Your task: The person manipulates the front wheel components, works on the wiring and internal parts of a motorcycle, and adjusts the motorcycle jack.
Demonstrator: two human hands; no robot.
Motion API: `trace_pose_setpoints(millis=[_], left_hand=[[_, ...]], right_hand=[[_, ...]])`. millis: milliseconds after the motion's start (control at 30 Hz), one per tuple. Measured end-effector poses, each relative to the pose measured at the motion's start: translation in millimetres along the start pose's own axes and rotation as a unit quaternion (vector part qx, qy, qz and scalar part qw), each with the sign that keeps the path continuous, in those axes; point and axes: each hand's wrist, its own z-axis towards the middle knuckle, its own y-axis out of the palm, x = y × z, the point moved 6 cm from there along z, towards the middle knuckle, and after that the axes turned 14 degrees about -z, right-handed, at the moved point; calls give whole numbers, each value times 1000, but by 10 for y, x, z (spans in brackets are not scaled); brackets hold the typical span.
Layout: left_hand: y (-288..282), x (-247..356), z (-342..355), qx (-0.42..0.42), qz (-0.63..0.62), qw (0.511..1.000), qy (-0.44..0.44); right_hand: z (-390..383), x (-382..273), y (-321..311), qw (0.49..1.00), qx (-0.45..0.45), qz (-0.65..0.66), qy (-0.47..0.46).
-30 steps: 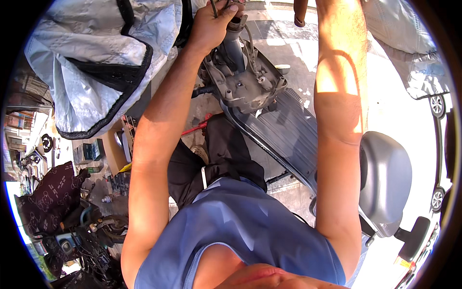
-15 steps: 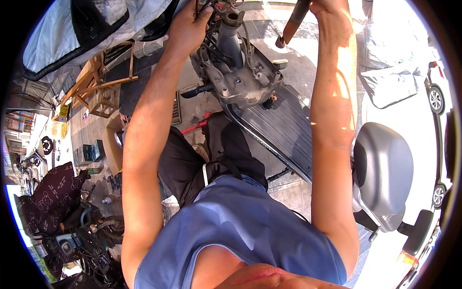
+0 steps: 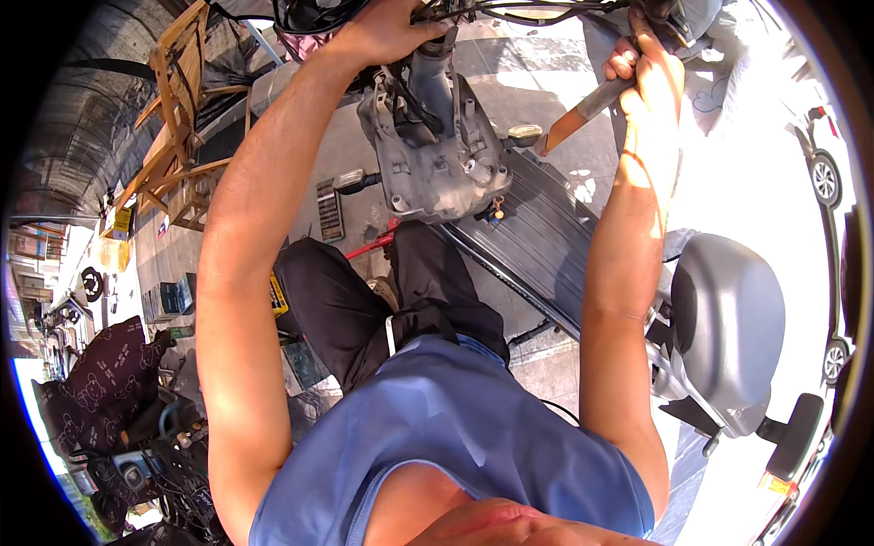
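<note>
Right hand [image 3: 651,80] gripped an orange-ended bar [image 3: 583,113]; left hand [image 3: 390,33], grip unclear, sat by the steering column [image 3: 431,89]: positioning, I judged, needing steadiness next.

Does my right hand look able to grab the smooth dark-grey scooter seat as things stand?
Probably not straight away: your right hand seems closed around a long orange-and-grey handle. With that put down, likely yes, as the seat looks uncovered, with nothing seen lying on it.

Open-air workshop: stripped scooter [image 3: 544,205], car [image 3: 826,179]
</note>
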Motion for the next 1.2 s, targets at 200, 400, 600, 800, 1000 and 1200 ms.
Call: trace_pose_setpoints(millis=[200, 400, 600, 800, 1000, 1200], left_hand=[[-128, -56, 161, -96, 142, 983, -71], [-40, -181, 469, -170, -50, 956, -232], [-437, -264, 1107, -198, 163, 965, -52], [-29, 33, 1420, -99, 226, 962, 115], [85, 168, 1319, -88, 138, 985, 52], [28, 282, 1244, -86, 93, 991, 36]], right_hand=[[-247, 329, -245, 999, 32, -33, 0], [-435, 715, -667, 997, 77, -17, -3], [-774, 885, -494, 995, 71, 21, -70], [-1023, 789, -378, 986, 151, -34, -56], [-1138, 798, -321, 983, 175, -9, -49], [-1061, 778, -263, 973, 207, -20, -98]])
